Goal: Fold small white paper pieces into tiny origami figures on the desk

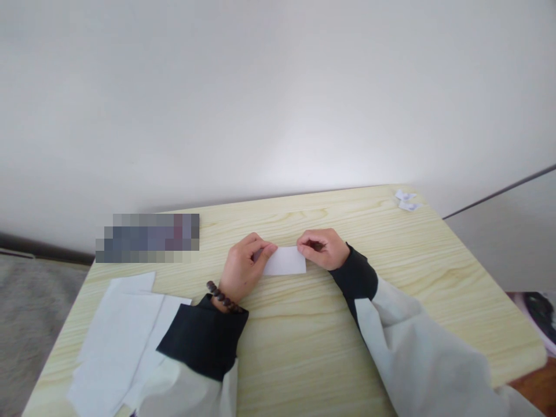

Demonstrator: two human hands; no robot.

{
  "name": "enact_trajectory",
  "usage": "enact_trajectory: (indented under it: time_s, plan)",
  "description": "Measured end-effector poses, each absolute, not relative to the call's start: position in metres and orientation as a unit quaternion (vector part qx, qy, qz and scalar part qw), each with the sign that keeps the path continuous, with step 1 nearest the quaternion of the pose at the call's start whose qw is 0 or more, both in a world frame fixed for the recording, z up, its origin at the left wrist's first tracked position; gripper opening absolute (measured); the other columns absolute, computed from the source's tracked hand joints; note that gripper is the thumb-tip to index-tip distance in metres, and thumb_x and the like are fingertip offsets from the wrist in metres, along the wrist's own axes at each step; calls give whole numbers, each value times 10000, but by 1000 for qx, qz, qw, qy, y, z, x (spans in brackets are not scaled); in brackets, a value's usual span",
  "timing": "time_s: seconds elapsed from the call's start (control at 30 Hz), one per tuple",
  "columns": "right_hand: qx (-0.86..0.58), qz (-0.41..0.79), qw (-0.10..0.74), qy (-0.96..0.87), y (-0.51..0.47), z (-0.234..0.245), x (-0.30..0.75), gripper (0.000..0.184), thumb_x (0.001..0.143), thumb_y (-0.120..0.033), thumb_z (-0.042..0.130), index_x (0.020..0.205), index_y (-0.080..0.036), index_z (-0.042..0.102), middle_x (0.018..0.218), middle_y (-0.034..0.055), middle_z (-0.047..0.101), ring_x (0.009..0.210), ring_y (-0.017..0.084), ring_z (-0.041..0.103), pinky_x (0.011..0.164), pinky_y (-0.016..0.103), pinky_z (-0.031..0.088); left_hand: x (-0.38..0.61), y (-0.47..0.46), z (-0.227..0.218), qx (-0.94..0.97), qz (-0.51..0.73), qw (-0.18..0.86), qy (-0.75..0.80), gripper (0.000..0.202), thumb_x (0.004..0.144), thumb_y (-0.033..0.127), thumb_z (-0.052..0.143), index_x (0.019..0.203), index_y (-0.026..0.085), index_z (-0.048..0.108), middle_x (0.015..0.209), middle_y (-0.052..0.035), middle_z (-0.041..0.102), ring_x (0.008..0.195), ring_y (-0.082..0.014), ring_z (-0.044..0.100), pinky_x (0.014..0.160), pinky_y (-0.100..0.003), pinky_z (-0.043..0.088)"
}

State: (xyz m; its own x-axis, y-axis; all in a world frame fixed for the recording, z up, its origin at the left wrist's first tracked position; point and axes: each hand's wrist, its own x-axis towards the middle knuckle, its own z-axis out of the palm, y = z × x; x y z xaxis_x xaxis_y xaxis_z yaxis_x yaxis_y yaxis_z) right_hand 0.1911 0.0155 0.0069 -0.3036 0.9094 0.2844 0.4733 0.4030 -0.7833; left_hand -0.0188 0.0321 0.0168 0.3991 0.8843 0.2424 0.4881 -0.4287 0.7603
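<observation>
A small white rectangle of paper (284,262), which looks folded, is held between my two hands just over the middle of the table. My left hand (245,262), with a dark beaded bracelet (223,299) at the wrist, pinches its left end between thumb and fingers. At the upper right corner, the thumb and fingertips of my right hand (325,248) are closed on the same paper. The fingers partly cover both ends of it.
Several white paper sheets (125,330) lie overlapping on the table's left side, partly under my left sleeve. Two small folded paper pieces (407,201) sit at the far right corner of the wooden table (304,359). A blurred-out item (150,237) is at the back left, near the wall.
</observation>
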Motion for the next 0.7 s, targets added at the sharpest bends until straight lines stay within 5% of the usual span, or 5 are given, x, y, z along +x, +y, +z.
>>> enact_trajectory:
  time_s: [0.47, 0.7]
  plan:
    - [-488, 271, 363, -746, 14, 7, 190, 255, 843, -345, 492, 808, -150, 652, 674, 27, 654, 502, 84, 507, 478, 197, 378, -17, 32, 18, 762, 345, 318, 446, 210, 811, 287, 541, 686, 165, 659, 699, -23, 592, 643, -122, 532, 568, -228, 402]
    - [-501, 226, 369, -750, 16, 5, 188, 263, 854, -350, 508, 728, -170, 652, 636, 13, 652, 504, 88, 514, 497, 198, 388, -16, 32, 18, 783, 322, 310, 431, 217, 807, 270, 516, 682, 157, 652, 666, -12, 572, 523, -84, 461, 490, -207, 363]
